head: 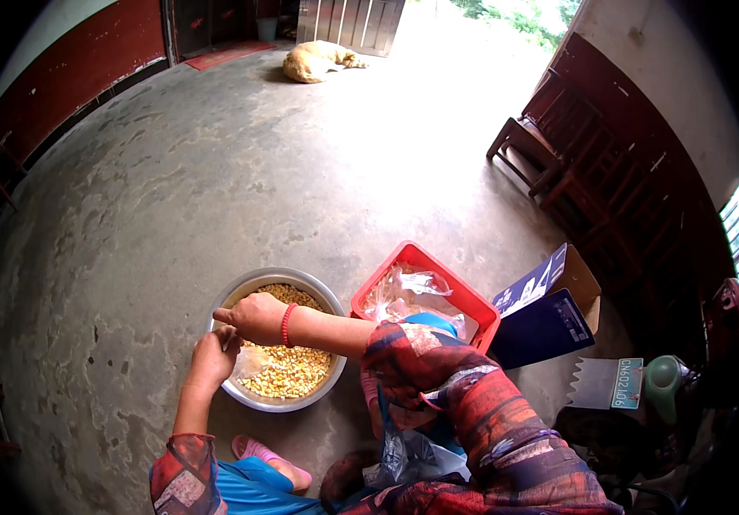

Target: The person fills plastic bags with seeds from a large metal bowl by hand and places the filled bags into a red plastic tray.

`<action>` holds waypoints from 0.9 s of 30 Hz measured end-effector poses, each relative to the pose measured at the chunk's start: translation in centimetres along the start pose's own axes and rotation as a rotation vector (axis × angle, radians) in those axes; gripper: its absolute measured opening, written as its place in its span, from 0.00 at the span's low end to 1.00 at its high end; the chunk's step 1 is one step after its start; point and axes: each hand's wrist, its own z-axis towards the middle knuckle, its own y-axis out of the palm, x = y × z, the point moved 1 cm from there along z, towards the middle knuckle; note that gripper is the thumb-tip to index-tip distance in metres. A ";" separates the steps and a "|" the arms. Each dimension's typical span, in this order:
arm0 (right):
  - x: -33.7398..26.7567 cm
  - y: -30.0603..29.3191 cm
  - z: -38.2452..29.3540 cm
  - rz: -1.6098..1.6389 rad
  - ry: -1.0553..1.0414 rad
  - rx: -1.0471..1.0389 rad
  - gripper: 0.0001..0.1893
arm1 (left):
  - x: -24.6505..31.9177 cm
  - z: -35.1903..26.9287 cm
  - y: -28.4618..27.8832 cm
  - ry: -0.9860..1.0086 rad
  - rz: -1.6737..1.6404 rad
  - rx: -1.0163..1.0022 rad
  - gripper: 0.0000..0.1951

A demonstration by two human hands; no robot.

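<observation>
A round metal basin [332, 380] with yellow corn kernels [295, 373] in it stands on the floor in front of me. Over its left part my two hands meet. My left hand [213, 355] and my right hand [258, 318], which has a red beaded bracelet [287, 325] at its wrist, pinch the top of a clear plastic bag [251, 362] between them. The bag hangs just above the kernels or rests on them; which one I cannot tell. Beside the basin on the right is a red plastic crate [421, 254] holding clear plastic bags [401, 297].
An open blue cardboard box [537, 331] stands right of the crate. Grey plastic bags [401, 457] lie near my lap. Wooden chairs [537, 151] line the right wall. A tan dog [318, 61] lies by the doorway. A pink sandal [266, 454] is on my foot below the basin.
</observation>
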 end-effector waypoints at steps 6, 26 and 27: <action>-0.1 -0.2 0.5 -0.033 0.092 -0.072 0.11 | -0.9 0.4 0.3 0.059 0.042 0.026 0.10; 1.2 1.2 0.3 0.027 0.165 -0.185 0.12 | 1.2 -0.6 -0.3 0.156 0.103 0.011 0.09; 1.4 1.6 0.5 0.032 0.157 -0.187 0.12 | 0.9 -0.7 -0.5 0.153 0.139 0.003 0.09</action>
